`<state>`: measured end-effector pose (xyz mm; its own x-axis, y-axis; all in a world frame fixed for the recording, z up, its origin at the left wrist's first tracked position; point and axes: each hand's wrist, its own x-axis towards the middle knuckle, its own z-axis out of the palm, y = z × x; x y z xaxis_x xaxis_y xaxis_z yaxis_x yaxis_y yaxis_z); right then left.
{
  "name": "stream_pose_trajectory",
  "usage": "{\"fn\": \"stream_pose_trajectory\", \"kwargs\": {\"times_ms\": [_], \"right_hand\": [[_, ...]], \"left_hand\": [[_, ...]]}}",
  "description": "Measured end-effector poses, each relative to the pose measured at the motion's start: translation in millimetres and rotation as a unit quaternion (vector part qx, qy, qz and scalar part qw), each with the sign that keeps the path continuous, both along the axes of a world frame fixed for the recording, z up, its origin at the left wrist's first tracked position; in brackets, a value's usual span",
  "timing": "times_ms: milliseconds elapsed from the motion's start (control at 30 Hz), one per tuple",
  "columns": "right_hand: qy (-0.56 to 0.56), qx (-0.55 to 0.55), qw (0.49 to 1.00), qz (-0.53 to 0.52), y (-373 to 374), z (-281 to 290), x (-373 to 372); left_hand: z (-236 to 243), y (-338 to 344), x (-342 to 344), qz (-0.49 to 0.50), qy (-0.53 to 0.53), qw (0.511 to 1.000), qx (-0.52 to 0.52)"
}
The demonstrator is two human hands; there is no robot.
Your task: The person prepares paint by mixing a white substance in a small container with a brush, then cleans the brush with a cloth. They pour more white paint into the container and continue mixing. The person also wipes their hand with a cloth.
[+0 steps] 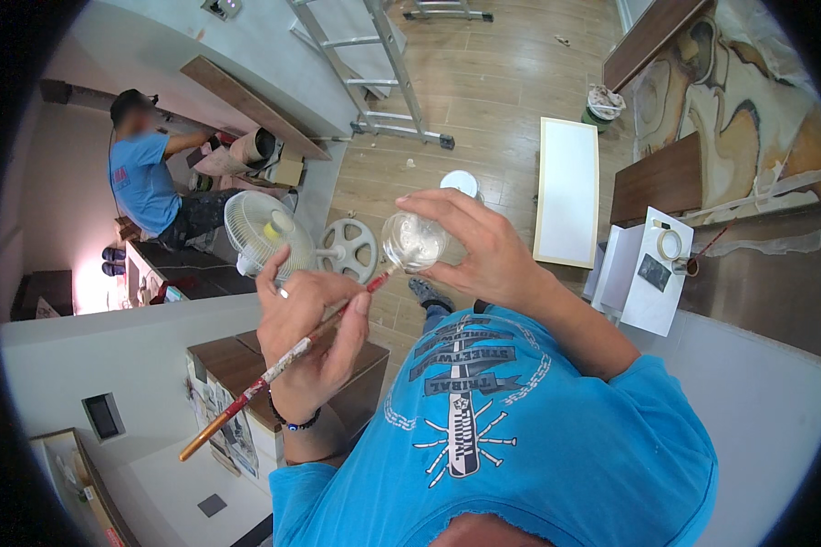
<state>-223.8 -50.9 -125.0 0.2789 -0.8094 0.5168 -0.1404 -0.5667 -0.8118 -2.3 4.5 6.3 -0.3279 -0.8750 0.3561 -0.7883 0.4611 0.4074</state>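
Observation:
My left hand (309, 326) holds a long thin paintbrush (252, 393) with a red, paint-spotted handle and a gold-coloured end; its tip points at the jar, close to the rim. My right hand (488, 251) grips a small clear jar (414, 241) with white, paint-like stuff inside, fingers over the top and thumb below. Just beyond the jar a round white lid or can (459, 183) sits on the floor. A white pedestal fan (268, 233) stands behind my left hand.
An aluminium ladder (384, 129) stands ahead. A co-worker (146, 173) is at the left. On the right are a white panel (564, 191), a bucket (601, 113), a small stand (642, 292) with a tape roll and a marbled wall (730, 100). A brown cabinet (246, 351) is low left.

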Motion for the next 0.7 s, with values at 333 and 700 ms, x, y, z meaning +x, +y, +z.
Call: {"fn": "stream_pose_trajectory", "kwargs": {"times_ms": [333, 700], "right_hand": [[0.004, -0.007, 1.000, -0.002, 0.6, 2.3, -0.8], [0.009, 0.010, 1.000, 0.004, -0.1, 0.2, -2.5]], "left_hand": [[0.8, 0.4, -3.0, 0.013, -0.014, 1.000, -0.006], [-2.0, -2.1, -2.6, -0.004, -0.007, 1.000, -0.007]]}}
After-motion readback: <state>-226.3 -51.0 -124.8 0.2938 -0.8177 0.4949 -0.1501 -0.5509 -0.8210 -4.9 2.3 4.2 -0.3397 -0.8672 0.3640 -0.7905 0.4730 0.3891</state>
